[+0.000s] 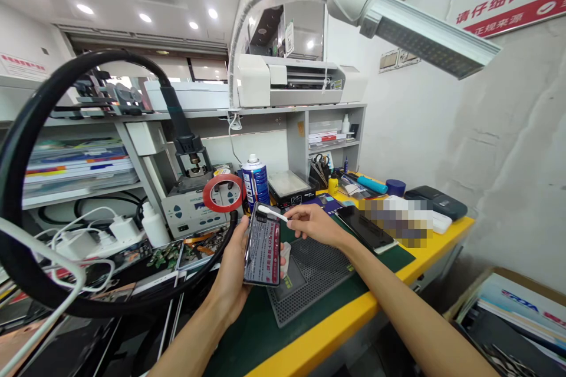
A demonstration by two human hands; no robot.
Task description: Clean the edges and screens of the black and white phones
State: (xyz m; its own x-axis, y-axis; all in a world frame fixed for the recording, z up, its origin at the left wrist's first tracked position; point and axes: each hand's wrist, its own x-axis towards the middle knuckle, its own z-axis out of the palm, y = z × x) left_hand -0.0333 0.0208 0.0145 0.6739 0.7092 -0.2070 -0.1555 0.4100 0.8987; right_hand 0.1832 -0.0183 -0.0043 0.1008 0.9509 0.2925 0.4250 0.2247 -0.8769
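My left hand [236, 268] is wrapped around a smartphone [262, 253], holding it tilted up with its glossy dark back towards me. Red and white lettering is mirrored in that surface. Between the thumb and fingers of my right hand [316, 224] is a white cotton swab [273, 212]; its thick tip lies over the phone's upper end, by the camera area. Whether the tip touches cannot be told. Beneath both hands lies a grey perforated mat [321, 268], with a crumpled pale wipe-like piece [286, 259] partly hidden behind the phone.
A black phone [367, 227] lies right of the mat on the yellow-edged table [318, 344]. Behind stand a blue spray can [255, 181], red tape roll [207, 191] and heating plate [292, 185]. A thick black hose [9, 188] loops on the left; a lamp [428, 35] hangs overhead.
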